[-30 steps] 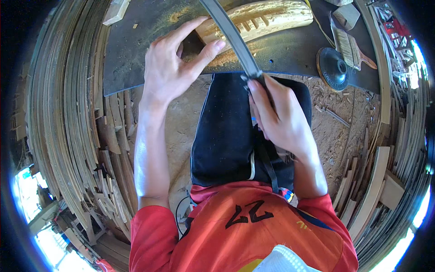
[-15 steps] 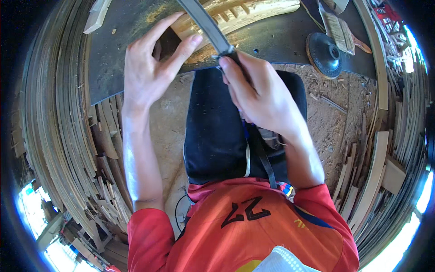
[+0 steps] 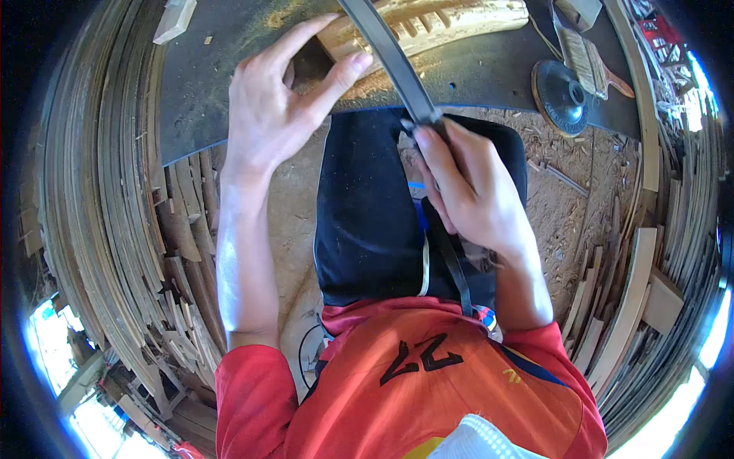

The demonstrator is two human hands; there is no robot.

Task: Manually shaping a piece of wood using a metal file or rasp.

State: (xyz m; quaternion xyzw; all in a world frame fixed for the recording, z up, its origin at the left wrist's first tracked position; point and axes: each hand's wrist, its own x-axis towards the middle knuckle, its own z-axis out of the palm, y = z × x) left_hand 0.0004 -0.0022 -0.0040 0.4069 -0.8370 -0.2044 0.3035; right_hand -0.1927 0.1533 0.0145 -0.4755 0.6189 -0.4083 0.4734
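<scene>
My left hand (image 3: 279,107) grips the left end of a pale, slightly curved carved wooden piece (image 3: 466,23) with several notches, its thumb and forefinger spread around that end on the dark bench top (image 3: 222,84). My right hand (image 3: 466,183) is closed round the handle of a long, flat metal tool, like a file (image 3: 394,61), which slants up over the wood beside my left thumb and runs out of the top of the view.
A paintbrush (image 3: 589,65), a round black disc (image 3: 558,99) and wooden blocks (image 3: 176,19) sit on the bench. Long stacked boards line the left (image 3: 107,191) and right (image 3: 642,306). Sawdust and scraps cover the floor (image 3: 566,176) around my legs.
My right hand and the tool moved forward and left over the wood, then drew back toward me and right. My left hand stays on the wood's end; the whole view shifted slightly.
</scene>
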